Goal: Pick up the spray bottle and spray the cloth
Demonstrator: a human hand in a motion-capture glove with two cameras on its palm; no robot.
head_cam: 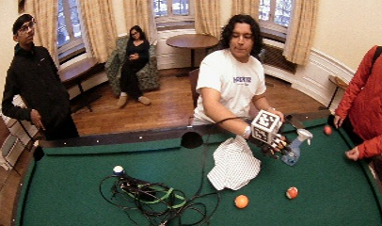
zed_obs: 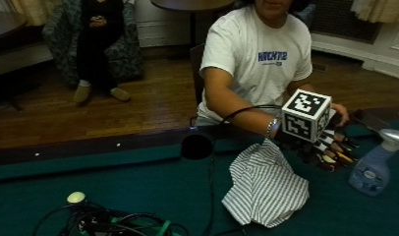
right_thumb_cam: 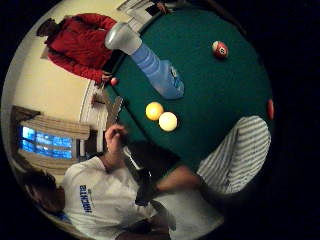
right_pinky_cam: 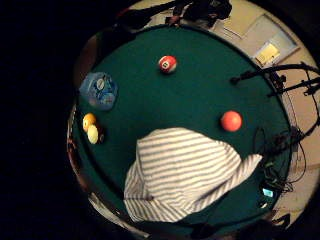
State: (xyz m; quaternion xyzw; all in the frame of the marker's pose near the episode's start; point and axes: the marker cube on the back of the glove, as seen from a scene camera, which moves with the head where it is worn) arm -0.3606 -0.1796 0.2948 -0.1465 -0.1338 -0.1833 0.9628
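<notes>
Green pool table (zed_obs: 140, 182): cloth (zed_obs: 265, 184), bottle (zed_obs: 373, 169), apparently balls (head_cam: 241, 201).

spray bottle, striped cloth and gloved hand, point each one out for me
Pale blue plastic spray bottle with grey trigger head (zed_obs: 372, 169): outside view, on its blue body.
Grey-and-white striped cloth (zed_obs: 265, 189): outside view, on its middle folds.
Black-gloved right hand (zed_obs: 324, 147): outside view, on its fingers.

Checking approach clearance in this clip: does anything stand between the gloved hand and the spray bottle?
Nothing visible does. The gloved right hand is above the felt beside the striped cloth, and the spray bottle stands upright just past it, bare felt between. The yellow and cream balls lie off that line.
</notes>
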